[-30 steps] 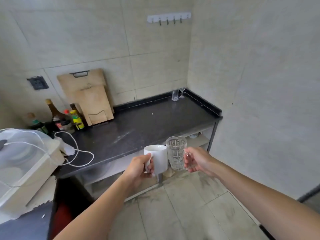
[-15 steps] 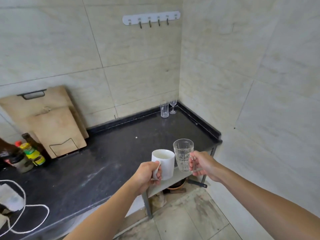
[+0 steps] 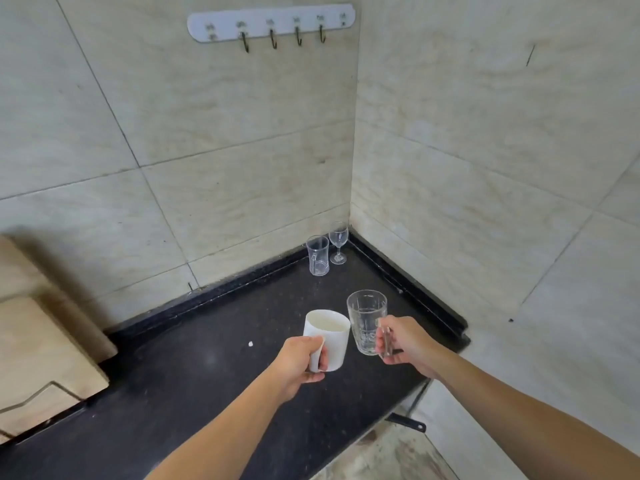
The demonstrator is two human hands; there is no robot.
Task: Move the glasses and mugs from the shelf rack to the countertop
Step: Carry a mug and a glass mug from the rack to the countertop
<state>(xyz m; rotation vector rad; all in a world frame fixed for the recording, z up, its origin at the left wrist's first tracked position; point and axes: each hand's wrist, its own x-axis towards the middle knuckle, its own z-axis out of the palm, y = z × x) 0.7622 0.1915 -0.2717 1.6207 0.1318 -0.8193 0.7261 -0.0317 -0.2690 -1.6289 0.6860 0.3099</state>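
Note:
My left hand (image 3: 299, 363) grips a white mug (image 3: 329, 337) by its handle, upright, above the black countertop (image 3: 194, 386). Right beside it my right hand (image 3: 405, 344) holds a clear patterned glass mug (image 3: 365, 320) by its handle, also upright and off the surface. In the far corner of the countertop stand a clear glass mug (image 3: 318, 255) and a small wine glass (image 3: 338, 241), close together. The shelf rack is hidden below the counter.
Wooden cutting boards (image 3: 41, 344) lean against the wall at the left. A white hook rail (image 3: 272, 22) hangs high on the back wall. Tiled walls close the corner. A dark pan handle (image 3: 407, 421) sticks out under the counter's right end, above the floor.
Both hands have carried the white mug and the glass mug up from below the counter edge to above the countertop, toward the corner. My view has moved closer and to the right.

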